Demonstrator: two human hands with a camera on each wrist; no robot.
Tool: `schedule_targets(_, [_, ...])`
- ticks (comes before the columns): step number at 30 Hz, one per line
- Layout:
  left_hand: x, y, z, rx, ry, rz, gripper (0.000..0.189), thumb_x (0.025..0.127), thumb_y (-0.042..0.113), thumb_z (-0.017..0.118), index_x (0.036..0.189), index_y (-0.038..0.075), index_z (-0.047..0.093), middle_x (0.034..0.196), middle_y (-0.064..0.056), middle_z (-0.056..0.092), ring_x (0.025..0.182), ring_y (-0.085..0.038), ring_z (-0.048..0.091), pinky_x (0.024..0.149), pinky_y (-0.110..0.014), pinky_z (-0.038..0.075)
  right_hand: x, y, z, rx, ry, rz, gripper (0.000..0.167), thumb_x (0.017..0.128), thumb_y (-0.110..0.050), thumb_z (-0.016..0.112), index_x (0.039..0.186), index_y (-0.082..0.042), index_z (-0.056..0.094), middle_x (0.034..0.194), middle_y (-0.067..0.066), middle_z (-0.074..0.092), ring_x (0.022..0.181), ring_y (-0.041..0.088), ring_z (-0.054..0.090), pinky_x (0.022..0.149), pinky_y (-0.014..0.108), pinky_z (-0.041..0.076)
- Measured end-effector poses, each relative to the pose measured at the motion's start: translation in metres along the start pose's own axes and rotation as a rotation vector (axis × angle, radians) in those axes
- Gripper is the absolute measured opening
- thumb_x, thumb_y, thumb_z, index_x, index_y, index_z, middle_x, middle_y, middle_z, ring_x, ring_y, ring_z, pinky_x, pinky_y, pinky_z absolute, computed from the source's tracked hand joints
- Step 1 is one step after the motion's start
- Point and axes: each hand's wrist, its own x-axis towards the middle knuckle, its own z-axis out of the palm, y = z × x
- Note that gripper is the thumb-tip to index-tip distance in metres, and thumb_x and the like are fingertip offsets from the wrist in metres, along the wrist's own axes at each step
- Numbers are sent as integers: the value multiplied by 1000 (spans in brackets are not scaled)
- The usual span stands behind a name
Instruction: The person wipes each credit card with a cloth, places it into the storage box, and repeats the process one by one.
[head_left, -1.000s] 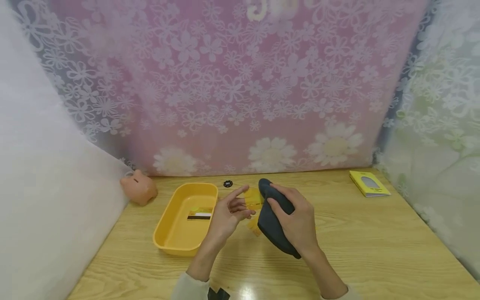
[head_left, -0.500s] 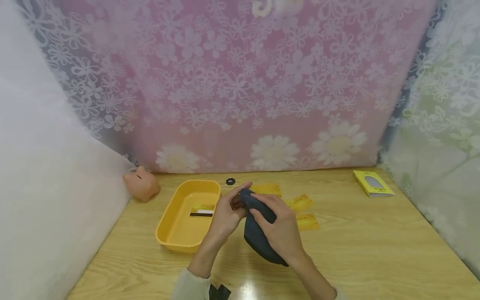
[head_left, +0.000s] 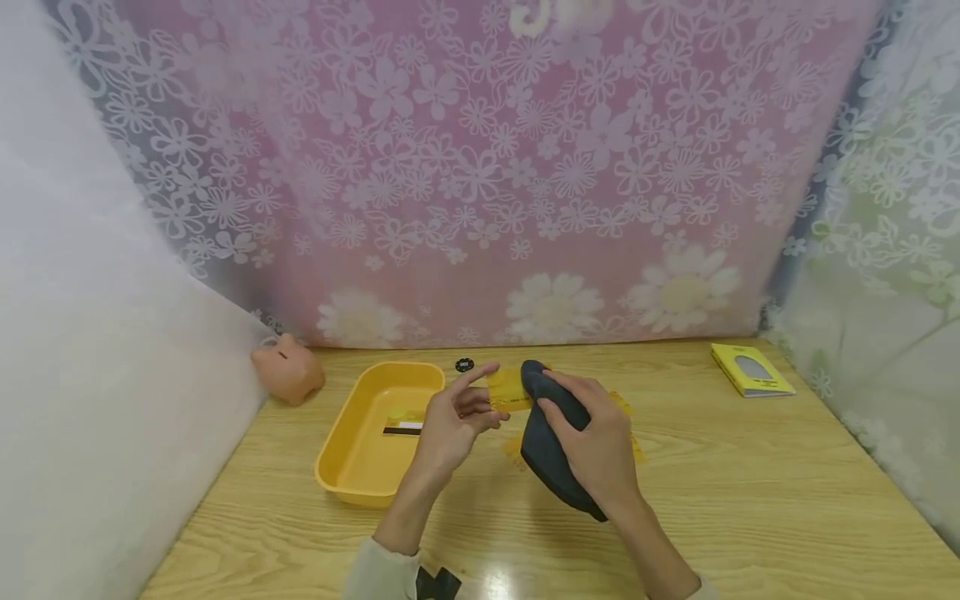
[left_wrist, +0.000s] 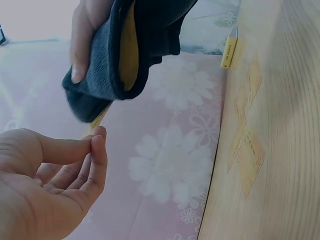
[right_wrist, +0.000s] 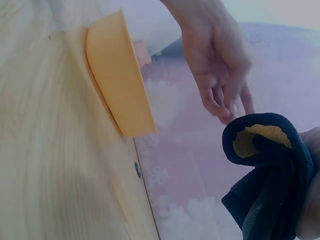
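My left hand (head_left: pixel 448 427) pinches the edge of a yellow card (head_left: pixel 507 388) between thumb and fingers, raised over the table. In my right hand (head_left: pixel 600 437) is a folded cloth (head_left: pixel 553 458), dark blue outside with a yellow inner face showing in its fold (right_wrist: pixel 270 134). The cloth's folded end covers the card's right part, hiding it. In the left wrist view the card's edge (left_wrist: pixel 100 117) shows as a thin strip between the cloth and my left fingertips. More yellow cards (left_wrist: pixel 251 160) lie on the table below, partly behind the cloth and right hand in the head view.
Left of my hands is a yellow tray (head_left: pixel 327 475) with a card with a black stripe (head_left: pixel 403 424) in it. A pink piggy bank (head_left: pixel 288 372) stands back left. Behind the hands lies a black poker chip (head_left: pixel 465 365); a yellow booklet (head_left: pixel 752 372) lies back right.
The cloth in my right hand went left over the card to my left fingers, then back right, uncovering the card's left part again. My left hand stays nearly in place.
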Motion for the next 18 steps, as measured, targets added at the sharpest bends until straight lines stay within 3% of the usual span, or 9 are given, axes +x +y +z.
schedule_targets(5, [2, 2, -4, -61, -7, 2, 67, 93, -14, 68, 145, 28, 62, 110, -18, 67, 98, -33, 71, 91, -47, 62, 8, 9, -11, -37, 45, 44, 38, 89, -6, 82, 127, -11, 75, 114, 10, 74, 101, 29, 72, 86, -1, 44])
schedule_targets(11, [0, 2, -8, -71, -13, -4, 68, 93, -14, 67, 147, 27, 60, 112, -20, 66, 99, -37, 72, 89, -42, 63, 9, 20, -20, -64, 89, 112, 37, 89, -5, 83, 125, -8, 76, 113, 14, 74, 100, 33, 72, 83, -2, 41])
schedule_targets(18, [-1, 4, -10, -70, -8, -4, 68, 93, -13, 68, 147, 28, 60, 111, -20, 68, 95, -30, 75, 88, -43, 63, 8, 18, -16, -8, 69, 64, 38, 90, -7, 82, 127, -11, 75, 115, 10, 74, 100, 29, 71, 83, 2, 47])
